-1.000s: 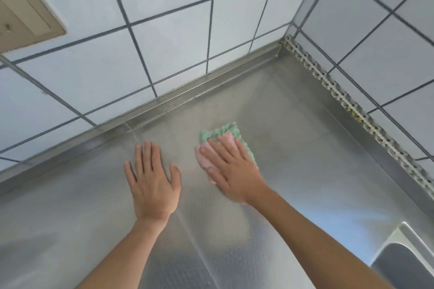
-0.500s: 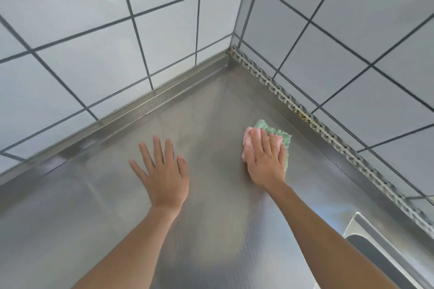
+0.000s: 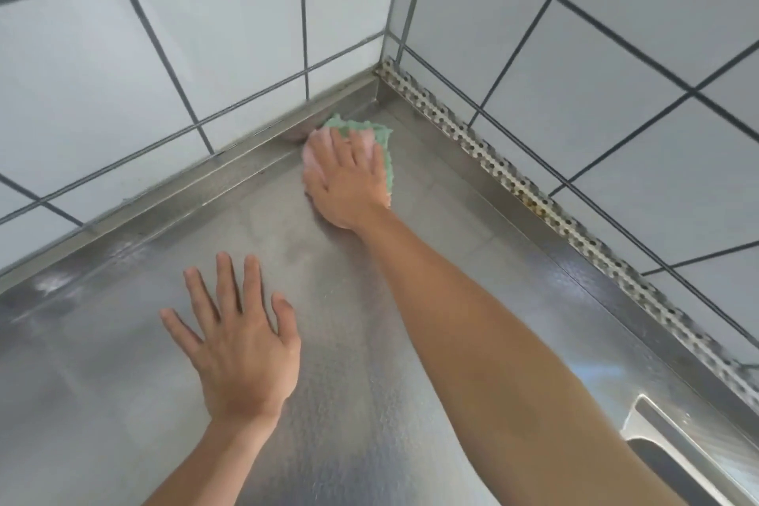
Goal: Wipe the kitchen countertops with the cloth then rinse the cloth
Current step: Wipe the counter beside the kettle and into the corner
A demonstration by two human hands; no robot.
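Steel countertop [image 3: 369, 341]: flat right hand [image 3: 343, 181] presses cloth [image 3: 384, 148] near corner, left hand [image 3: 242, 345] splayed flat

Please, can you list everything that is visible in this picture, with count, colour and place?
cloth: one, green and pink, on the countertop near the back corner, under the right hand
countertop: one, steel grey, fills the lower picture
upstand: one, steel, along the left wall behind the countertop
perforated strip: one, steel with rust spots, along the foot of the right wall
tiles: many, white with dark grout, on both walls
sink: one, steel, only an edge at the lower right
left hand: one, flat on the countertop, fingers spread
right hand: one, pressing flat on the cloth
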